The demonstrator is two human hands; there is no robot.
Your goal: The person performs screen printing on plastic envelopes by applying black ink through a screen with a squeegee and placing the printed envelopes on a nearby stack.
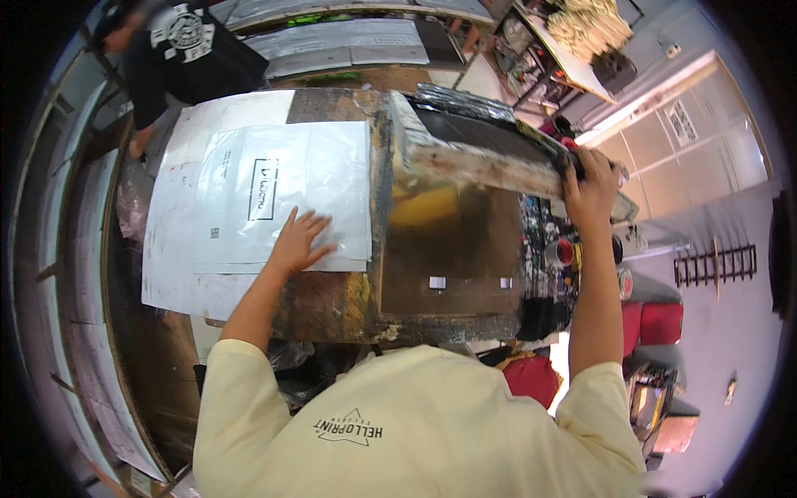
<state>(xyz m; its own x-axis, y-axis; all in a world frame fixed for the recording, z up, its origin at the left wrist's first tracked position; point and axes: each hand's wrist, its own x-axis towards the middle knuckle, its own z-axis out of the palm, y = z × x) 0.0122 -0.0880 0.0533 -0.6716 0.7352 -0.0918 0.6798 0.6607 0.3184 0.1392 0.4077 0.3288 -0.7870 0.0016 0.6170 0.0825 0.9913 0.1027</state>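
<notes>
My left hand (300, 241) lies flat with its fingers spread on the lower right part of a white plastic bag (332, 174). The bag carries a black boxed print and a small square code, and rests on a stack of white sheets (170, 249). On the right, my right hand (591, 187) grips the near right corner of a screen printing frame (490, 168). This frame is tilted up above a brown, glossy board (448, 266), on which two small white pieces (437, 283) sit. Something dark and red beside my right fingers is partly hidden.
Beyond the table's left corner, a person in a black shirt (199, 58) leans over. Racks with white sheets (95, 332) stand left, and more sheets (340, 46) lie behind. Ink-stained containers (560, 251) crowd the table's right edge. Red seats (660, 324) are farther right.
</notes>
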